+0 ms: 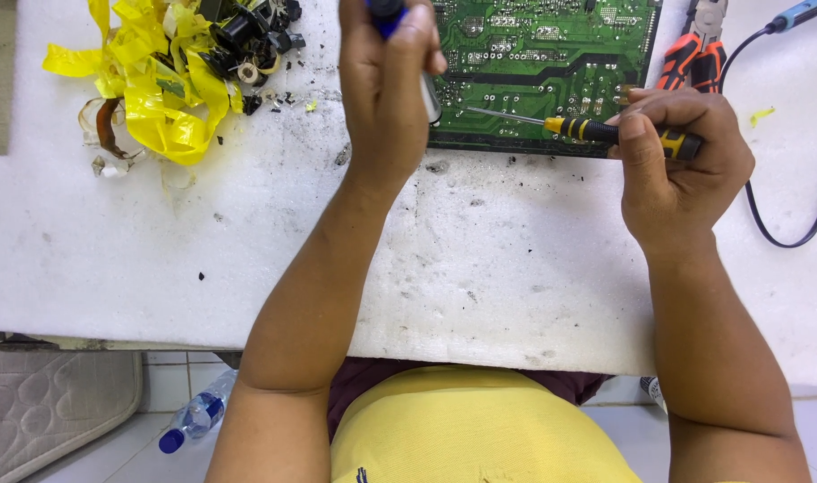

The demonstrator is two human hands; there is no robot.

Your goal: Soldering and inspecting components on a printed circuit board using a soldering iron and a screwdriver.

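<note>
Right hand (681, 161) is curled tight around a slim screwdriver with a yellow-and-black handle (605, 131), thumb pressed along the grip, the thin steel shaft lying nearly flat and pointing left over the near edge of the board. And there's the board itself: a green rectangular printed circuit board (538, 54), solder side up, dotted with silvery joints and pale traces, a dark slot running across it, lying at the far middle of the white foam-topped work table (247, 259). Left hand (386, 85) is raised above the board's left part, fingers wrapped closed on a tool with a blue grip and a metal barrel (432, 97), only partly visible. Off to the far left sits a heap of crumpled yellow tape and black pulled components (185, 63). Orange-handled pliers (699, 45) lie just beyond the right hand, a black cable (766, 228) looping beside them.
</note>
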